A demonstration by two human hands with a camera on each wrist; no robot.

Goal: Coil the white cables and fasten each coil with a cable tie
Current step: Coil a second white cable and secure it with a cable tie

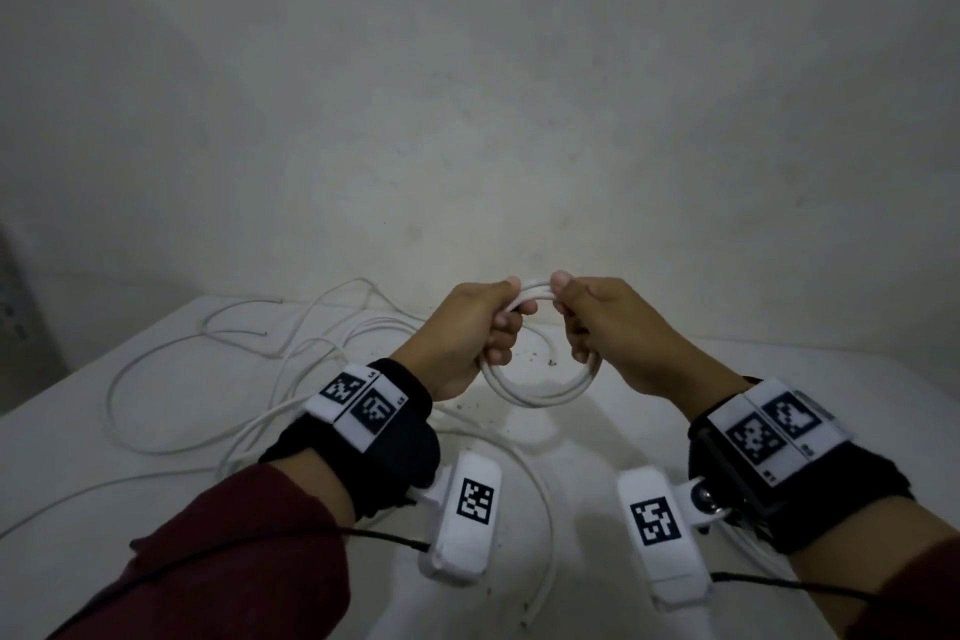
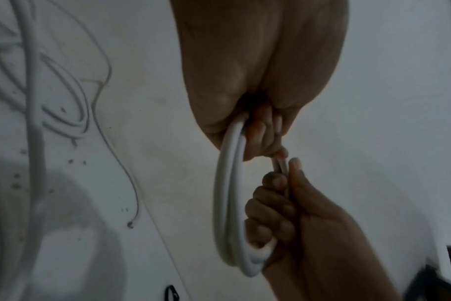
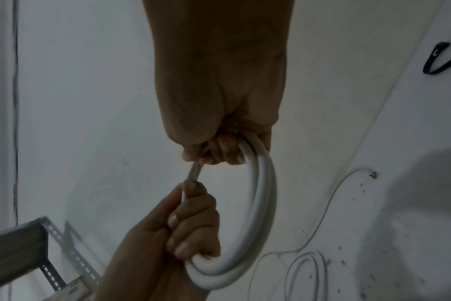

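Note:
A small round coil of white cable (image 1: 540, 392) hangs in the air above the white table (image 1: 779, 379), held between both hands. My left hand (image 1: 480, 327) grips the coil's left side, fingers curled through the ring and thumb on top. My right hand (image 1: 597, 322) grips the right side the same way. The left wrist view shows the coil (image 2: 225, 203) edge-on, running from my left hand (image 2: 258, 126) down to my right hand (image 2: 278, 211). Seen from the right wrist, the coil (image 3: 260, 203) curves between my right hand (image 3: 219, 150) and my left hand (image 3: 188, 228).
Several loose white cables (image 1: 208, 379) sprawl over the table's left and near side. A black cable tie (image 3: 440, 61) lies on the table, with another black tie (image 2: 171, 291) near the left wrist view's bottom edge. A metal shelf bracket (image 3: 52, 240) stands beside the table. A wall rises behind.

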